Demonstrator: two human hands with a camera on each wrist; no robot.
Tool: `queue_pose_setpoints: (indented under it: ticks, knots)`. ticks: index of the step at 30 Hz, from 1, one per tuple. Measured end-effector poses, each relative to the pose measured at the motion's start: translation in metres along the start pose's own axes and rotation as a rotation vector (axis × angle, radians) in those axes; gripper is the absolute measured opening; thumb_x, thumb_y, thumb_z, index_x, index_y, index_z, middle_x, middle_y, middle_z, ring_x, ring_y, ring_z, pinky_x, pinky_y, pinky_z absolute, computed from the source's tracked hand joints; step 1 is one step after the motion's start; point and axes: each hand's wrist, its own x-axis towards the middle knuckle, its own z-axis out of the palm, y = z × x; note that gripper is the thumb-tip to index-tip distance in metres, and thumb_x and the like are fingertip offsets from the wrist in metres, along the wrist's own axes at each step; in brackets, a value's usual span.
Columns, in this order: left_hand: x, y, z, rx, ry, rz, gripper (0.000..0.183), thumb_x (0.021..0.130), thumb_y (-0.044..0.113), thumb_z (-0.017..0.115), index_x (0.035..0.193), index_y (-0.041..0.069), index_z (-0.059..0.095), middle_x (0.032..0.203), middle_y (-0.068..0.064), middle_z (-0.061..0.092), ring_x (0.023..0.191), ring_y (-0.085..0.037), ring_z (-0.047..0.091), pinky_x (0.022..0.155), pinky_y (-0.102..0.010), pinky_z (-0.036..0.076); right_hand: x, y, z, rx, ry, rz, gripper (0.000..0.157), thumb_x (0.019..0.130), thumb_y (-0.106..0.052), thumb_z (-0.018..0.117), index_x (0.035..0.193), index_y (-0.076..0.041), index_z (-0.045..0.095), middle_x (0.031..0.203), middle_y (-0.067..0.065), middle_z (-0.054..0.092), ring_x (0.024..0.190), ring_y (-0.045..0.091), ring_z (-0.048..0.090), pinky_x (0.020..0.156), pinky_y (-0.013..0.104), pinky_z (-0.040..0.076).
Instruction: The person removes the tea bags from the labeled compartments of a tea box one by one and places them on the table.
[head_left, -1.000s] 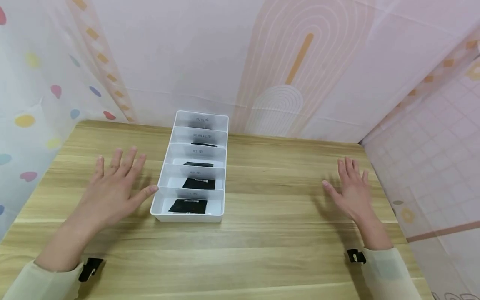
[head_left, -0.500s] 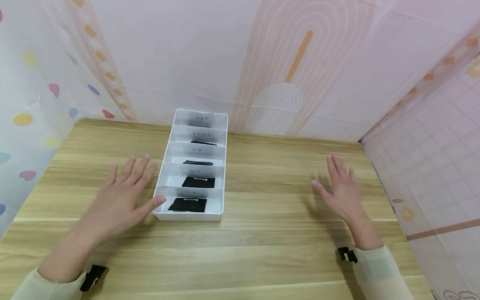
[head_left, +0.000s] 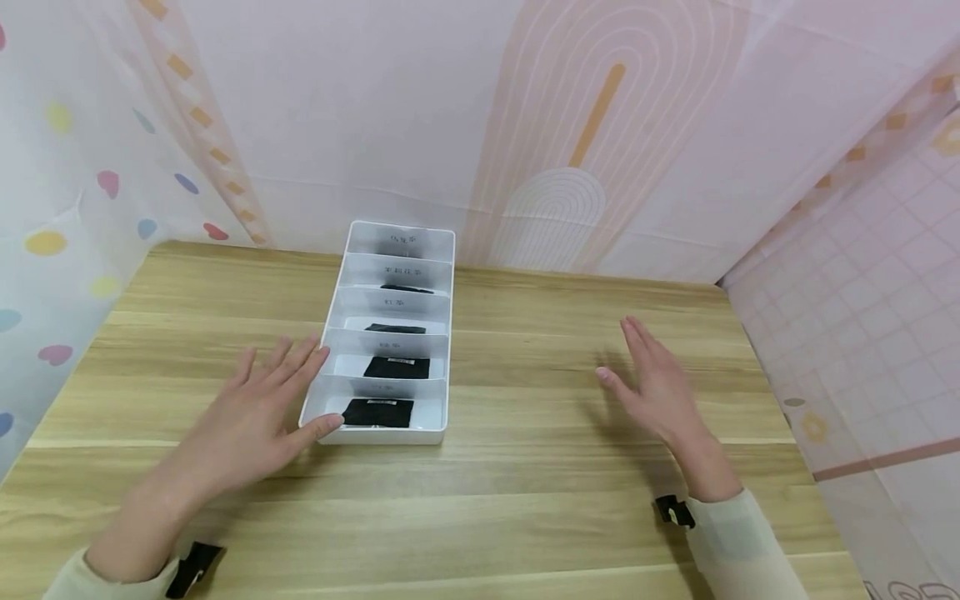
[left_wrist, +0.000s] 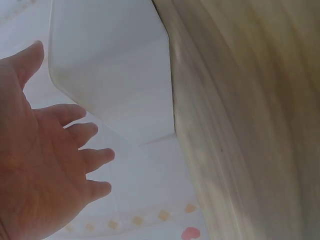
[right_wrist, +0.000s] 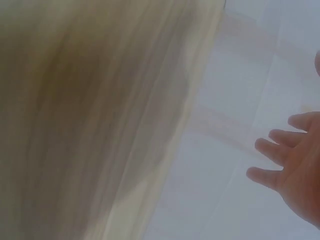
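Observation:
A long white divided box lies on the table, split into several compartments with dark lettering on the dividers. Flat black packets show inside it, one in the nearest compartment and another packet in the one behind. My left hand hovers at the box's near left side, fingers spread, the thumb overlapping its near corner in the head view. In the left wrist view the palm holds nothing beside the white wall. Well right of the box, my right hand is held above the table with straight fingers, holding nothing.
The wood-grain table reaches back to a patterned cloth hung behind it. More cloth hangs on the left and right sides. Black straps are on both wrists.
My left hand has moved right and a little nearer, its thumb now over the box's near corner. The right hand has moved left towards the box. The box has stayed in place.

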Motion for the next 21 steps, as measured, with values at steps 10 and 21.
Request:
queue_pose_setpoints:
  ticks: [10,21]
  knots:
    - [-0.005,0.003,0.000,-0.010,-0.014,0.000,0.086,0.099,0.052,0.068,0.159,-0.004,0.039,0.168,-0.019,0.034,0.148,-0.051,0.035,0.128,-0.059,0.014,0.003,-0.022,0.009,0.067,-0.002,-0.072,0.082,0.104,-0.044,0.062,0.163,0.002,0.028,0.168,0.022,0.030,0.152,0.046,0.031,0.120,0.065,0.030]
    - [-0.005,0.004,0.002,-0.002,-0.011,0.007,0.090,0.098,0.054,0.069,0.158,-0.005,0.039,0.167,-0.019,0.034,0.147,-0.048,0.038,0.127,-0.057,0.018,0.007,-0.045,0.018,0.100,-0.002,-0.147,0.081,0.100,-0.034,0.070,0.161,0.002,0.033,0.164,0.024,0.036,0.149,0.045,0.037,0.116,0.066,0.036]
